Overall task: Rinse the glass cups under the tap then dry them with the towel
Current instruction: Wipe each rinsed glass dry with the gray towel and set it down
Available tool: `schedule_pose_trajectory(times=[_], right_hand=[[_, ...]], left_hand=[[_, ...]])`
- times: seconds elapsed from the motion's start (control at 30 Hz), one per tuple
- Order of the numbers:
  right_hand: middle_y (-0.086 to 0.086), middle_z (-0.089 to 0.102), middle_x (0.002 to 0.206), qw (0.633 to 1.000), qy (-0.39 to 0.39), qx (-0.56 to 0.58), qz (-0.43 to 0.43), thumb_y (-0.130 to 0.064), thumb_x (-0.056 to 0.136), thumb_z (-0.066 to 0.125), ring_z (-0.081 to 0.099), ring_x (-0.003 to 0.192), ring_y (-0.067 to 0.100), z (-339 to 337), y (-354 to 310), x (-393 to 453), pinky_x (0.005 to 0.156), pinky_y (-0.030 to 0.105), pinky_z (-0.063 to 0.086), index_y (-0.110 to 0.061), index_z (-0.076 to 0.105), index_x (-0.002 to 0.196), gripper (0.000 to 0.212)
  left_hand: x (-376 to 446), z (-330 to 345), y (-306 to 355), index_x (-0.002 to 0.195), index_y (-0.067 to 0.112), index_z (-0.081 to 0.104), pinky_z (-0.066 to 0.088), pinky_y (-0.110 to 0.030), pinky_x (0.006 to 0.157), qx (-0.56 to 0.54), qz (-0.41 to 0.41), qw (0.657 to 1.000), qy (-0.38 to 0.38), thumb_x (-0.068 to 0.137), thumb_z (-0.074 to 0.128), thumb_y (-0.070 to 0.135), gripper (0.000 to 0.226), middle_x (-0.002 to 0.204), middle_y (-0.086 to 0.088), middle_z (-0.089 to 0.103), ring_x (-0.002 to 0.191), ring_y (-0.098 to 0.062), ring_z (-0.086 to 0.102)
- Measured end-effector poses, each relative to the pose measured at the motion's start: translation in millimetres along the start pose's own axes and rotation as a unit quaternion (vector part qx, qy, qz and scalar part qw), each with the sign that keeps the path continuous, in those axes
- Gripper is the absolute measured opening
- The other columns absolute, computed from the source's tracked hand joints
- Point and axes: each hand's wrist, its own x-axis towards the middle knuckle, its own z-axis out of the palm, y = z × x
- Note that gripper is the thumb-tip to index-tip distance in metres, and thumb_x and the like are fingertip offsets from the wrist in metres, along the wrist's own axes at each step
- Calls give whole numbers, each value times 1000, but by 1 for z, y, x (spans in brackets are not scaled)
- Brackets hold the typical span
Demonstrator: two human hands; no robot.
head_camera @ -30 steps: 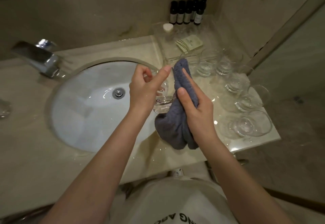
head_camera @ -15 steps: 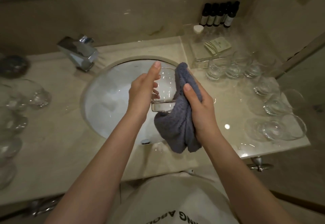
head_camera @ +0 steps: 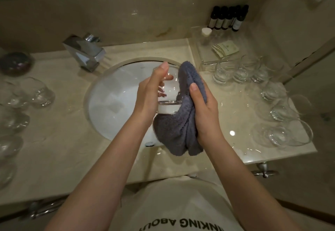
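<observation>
Hidden: right hand (head_camera: 204, 111) fingers, behind grey-blue terry towel (head_camera: 181, 127).
Left hand (head_camera: 151, 92): grips clear glass cup (head_camera: 169, 92).
Shirt print: cut off, "NKING ABOU".
Bottle labels: unreadable.

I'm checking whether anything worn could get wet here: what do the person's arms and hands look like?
Both forearms are bare as far as the frame shows, with no sleeves in view. The left hand and right hand carry no gloves, rings, watch or bracelet that I can see. Nails look short and unpainted.
</observation>
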Motion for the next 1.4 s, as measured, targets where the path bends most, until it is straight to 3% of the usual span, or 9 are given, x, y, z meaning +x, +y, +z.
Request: schedule_pose_trajectory(times=[0.17, 0.3, 0.5, 0.73, 0.9, 1.07, 1.17, 1.3, 1.4], right_hand=[[-7, 55, 142, 998, -16, -45, -39, -25, 100, 52, 50, 131, 6, -6, 1, -2, 116, 38, 35, -25, 50, 140, 40], [-12, 54, 140, 995, -40, -62, -60, -25, 100, 52, 50, 129, 0, -7, -5, -3, 111, 24, 38, -27, 48, 140, 41], [7, 68, 124, 997, -44, 35, 44, -46, 93, 54, 64, 115, 22, -13, -7, -4, 106, 47, 46, -20, 57, 131, 46], [-2, 54, 143, 997, -63, -32, -10, -40, 95, 49, 51, 131, 12, -7, -5, -7, 115, 42, 36, -25, 51, 139, 47], [-3, 55, 142, 994, -87, -56, -34, -39, 95, 50, 52, 129, 9, 6, -11, -6, 113, 38, 39, -27, 51, 136, 43], [-2, 70, 117, 995, -93, 14, 22, -45, 93, 52, 66, 112, 18, 16, -7, -6, 99, 38, 51, -26, 60, 122, 36], [7, 62, 133, 994, -100, -3, 36, -46, 95, 52, 59, 123, 24, 22, -4, -6, 109, 49, 42, -17, 53, 138, 52], [3, 58, 138, 993, -107, -36, 30, -45, 94, 49, 56, 127, 19, 33, 0, -7, 111, 47, 40, -19, 49, 142, 54], [2, 59, 137, 992, -114, -59, 15, -44, 95, 49, 56, 126, 16, 44, -1, -7, 111, 43, 42, -22, 51, 140, 50]], left_hand=[[-4, 3, -6, 88, 30, 64, 52, -33, 71, 69, 54, 992, 95, 75, 49, 68, 42, 79, -1, 72, 59, -14, 66], [-9, 10, 0, 89, 30, 64, 57, -39, 75, 51, 28, 996, 70, 63, 57, 74, 52, 83, -1, 74, 66, -18, 70], [-16, 9, 6, 95, 13, 70, 51, -29, 65, -53, -58, 997, -19, 79, 56, 62, 53, 82, -4, 74, 66, -15, 67], [-21, 0, -3, 102, 27, 61, 56, -43, 79, 64, 45, 987, 142, 94, 43, 63, 41, 83, -3, 72, 60, -14, 65], [-30, -7, 2, 115, 17, 66, 56, -34, 84, 6, 23, 994, 109, 59, 69, 71, 78, 102, -5, 72, 76, -12, 73], [-29, -23, 7, 103, 14, 68, 58, -34, 78, -102, -38, 993, 49, 86, 58, 55, 45, 93, -12, 76, 81, -22, 74], [-24, -30, 6, 106, 24, 64, 48, -28, 76, -11, -13, 996, 83, 81, 42, 70, 57, 96, 0, 72, 82, -14, 66], [-26, -43, 2, 101, 26, 53, 52, -33, 76, 71, 46, 981, 172, 93, 48, 63, 38, 82, 6, 66, 72, -13, 66], [-26, -55, -1, 101, 24, 57, 55, -37, 83, 62, 41, 985, 157, 64, 60, 78, 65, 91, 4, 69, 81, -17, 70]])
